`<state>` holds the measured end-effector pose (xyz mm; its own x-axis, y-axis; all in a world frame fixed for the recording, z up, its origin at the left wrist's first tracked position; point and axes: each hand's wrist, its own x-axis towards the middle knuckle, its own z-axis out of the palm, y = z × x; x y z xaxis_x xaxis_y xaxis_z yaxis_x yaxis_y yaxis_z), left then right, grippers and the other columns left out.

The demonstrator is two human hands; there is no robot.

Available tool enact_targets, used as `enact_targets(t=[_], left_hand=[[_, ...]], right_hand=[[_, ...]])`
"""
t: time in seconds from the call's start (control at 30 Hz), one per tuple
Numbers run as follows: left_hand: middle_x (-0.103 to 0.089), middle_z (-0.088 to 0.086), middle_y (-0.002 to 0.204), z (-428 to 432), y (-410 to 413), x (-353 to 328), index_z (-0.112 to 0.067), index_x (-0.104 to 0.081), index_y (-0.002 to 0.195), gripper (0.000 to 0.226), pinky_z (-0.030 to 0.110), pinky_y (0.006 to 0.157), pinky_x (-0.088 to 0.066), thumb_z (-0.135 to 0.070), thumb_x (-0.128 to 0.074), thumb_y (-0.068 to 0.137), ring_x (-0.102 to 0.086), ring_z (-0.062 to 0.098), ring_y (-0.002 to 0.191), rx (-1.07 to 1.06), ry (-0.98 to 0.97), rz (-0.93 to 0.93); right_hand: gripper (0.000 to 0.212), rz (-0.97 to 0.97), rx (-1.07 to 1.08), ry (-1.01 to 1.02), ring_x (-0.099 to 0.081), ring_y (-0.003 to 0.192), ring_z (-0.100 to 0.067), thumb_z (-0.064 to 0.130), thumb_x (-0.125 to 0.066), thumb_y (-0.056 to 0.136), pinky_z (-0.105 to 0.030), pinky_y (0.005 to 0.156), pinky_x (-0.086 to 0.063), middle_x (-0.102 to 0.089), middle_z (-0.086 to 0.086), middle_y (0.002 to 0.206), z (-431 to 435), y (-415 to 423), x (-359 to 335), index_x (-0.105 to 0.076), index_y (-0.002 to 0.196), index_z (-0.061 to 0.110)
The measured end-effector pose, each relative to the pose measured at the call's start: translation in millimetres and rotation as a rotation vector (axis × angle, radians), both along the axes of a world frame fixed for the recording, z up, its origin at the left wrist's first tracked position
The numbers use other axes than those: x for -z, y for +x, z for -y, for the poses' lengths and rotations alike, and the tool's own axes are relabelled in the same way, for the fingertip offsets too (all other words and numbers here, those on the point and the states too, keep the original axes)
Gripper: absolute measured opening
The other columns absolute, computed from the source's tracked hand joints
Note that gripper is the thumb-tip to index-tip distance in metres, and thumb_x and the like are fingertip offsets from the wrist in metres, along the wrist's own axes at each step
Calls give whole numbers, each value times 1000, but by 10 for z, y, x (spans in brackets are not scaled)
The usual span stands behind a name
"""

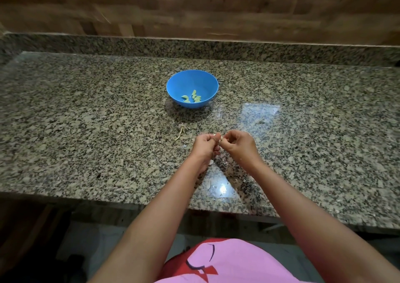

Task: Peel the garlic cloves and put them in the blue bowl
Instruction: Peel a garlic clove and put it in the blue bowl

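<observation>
Head view: left hand [204, 145] and right hand [237, 145] pinch, seemingly, one garlic clove [218, 137], well short of the blue bowl [173, 83].

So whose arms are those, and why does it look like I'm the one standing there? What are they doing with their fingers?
There is no machine here. The one picture comes from a camera worn on a person's head, looking down, so you see their arms as if they were yours. The left hand and the right hand meet over a speckled stone counter. Their fingers pinch a small garlic clove between them, most likely to pull off its skin. Further back stands a blue bowl with a few peeled cloves inside. A garlic stem and bits of papery skin lie on the counter near the hands.
</observation>
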<state>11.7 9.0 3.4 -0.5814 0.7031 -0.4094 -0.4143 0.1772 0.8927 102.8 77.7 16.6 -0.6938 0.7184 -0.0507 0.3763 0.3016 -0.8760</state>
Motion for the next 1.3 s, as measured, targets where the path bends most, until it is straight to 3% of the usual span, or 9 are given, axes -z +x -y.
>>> enact_targets(t=[0.1,0.17,0.37,0.57,0.7,0.93,1.07,1.17,1.3], left_hand=[[-53,5,66,-8,12,-21,-5,-56,78,21,17,45,-38,-11,-48,96,-43,8,50,-8,32,54],[-54,5,67,17,-4,-46,-4,-57,79,17,16,47,-42,-7,-51,94,-47,7,50,10,55,42],[-64,1,69,85,-114,-55,-5,-63,85,6,17,56,-50,-6,-59,89,-57,5,54,92,18,-180],[-66,-1,63,112,-102,-72,1,-63,86,7,14,54,-50,-2,-57,89,-58,5,55,42,137,-20],[-67,5,74,142,-135,-126,2,-63,89,5,17,60,-54,2,-59,87,-62,11,63,68,134,70],[-66,8,83,216,-184,-123,-1,-64,85,10,20,69,-56,8,-60,83,-63,13,71,129,91,5],[-67,8,83,244,-186,-104,-2,-64,85,10,25,76,-56,8,-62,81,-64,15,76,122,99,-16],[-67,7,81,267,-188,-85,-2,-64,85,11,25,75,-57,8,-63,81,-64,16,75,97,98,-55],[-67,8,82,274,-195,-57,0,-65,89,11,23,71,-56,7,-64,81,-65,15,74,78,82,-119]], right_hand=[[15,7,-14,-7,-44,54,-9,15,-64,86,-19,48,-36,-53,-1,65,-23,0,22,-60,78,3],[19,-53,31,-196,-42,53,-10,21,-66,85,-22,48,-35,-53,-1,64,-42,-6,16,-59,75,6],[17,-90,12,-414,-40,50,-10,17,-63,87,-22,47,-34,-53,-1,62,-79,22,-44,-59,74,7],[15,-112,18,-502,-45,52,-11,8,-59,89,-20,46,-36,-59,-6,68,-92,-17,-101,-60,77,1],[15,-144,32,-573,-44,51,-11,5,-56,90,-17,43,-36,-58,-7,69,-98,-13,-75,-58,76,1],[21,-100,64,-589,-44,51,-12,1,-53,90,-21,46,-35,-57,-8,68,-98,-30,-82,-59,70,3],[11,-54,65,-551,-44,47,-8,3,-60,86,-15,41,-36,-60,-5,66,-106,21,-104,-61,75,2],[8,45,74,-438,-44,49,-9,3,-65,82,-15,42,-36,-60,-5,68,-102,26,-122,-61,76,6],[14,30,95,-435,-45,52,-11,-1,-56,87,-18,44,-36,-67,-8,79,-95,4,-165,-64,82,9]])
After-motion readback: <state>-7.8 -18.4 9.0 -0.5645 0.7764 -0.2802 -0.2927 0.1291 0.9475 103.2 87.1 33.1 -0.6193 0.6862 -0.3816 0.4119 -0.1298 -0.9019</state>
